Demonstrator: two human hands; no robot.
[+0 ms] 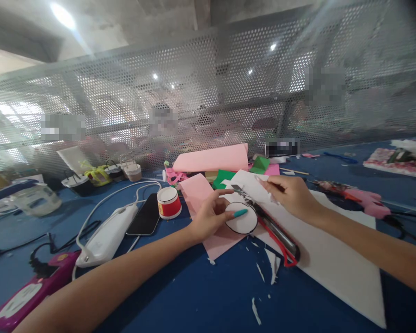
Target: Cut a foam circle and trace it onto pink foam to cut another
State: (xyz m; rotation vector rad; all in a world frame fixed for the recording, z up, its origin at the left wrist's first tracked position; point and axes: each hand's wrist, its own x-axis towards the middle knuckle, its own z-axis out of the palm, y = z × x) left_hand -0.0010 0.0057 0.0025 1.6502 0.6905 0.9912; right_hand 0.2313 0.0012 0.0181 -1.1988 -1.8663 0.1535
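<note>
My left hand [213, 215] pinches a white disc [244, 224] with a black outline, its thumb with a long teal nail lying across the top. My right hand [291, 194] is closed with its fingertips together above a white foam-like sheet [346, 268]. A bit of white shows under those fingers, too small to make out. Between the hands a utility knife [275, 233] with a red and dark handle lies partly on the sheet. Pink paper [225, 245] sits beneath the left hand and disc. Left of that hand stands a red and white paper cup piece [169, 203].
A black phone [144, 216], a white power strip [107, 238] with cables and a purple box [34, 291] occupy the left. White scraps [255, 311] litter the front. On the right lies a pink glue gun [365, 200]. A perforated metal screen [201, 101] stands behind rolled pink paper [211, 158].
</note>
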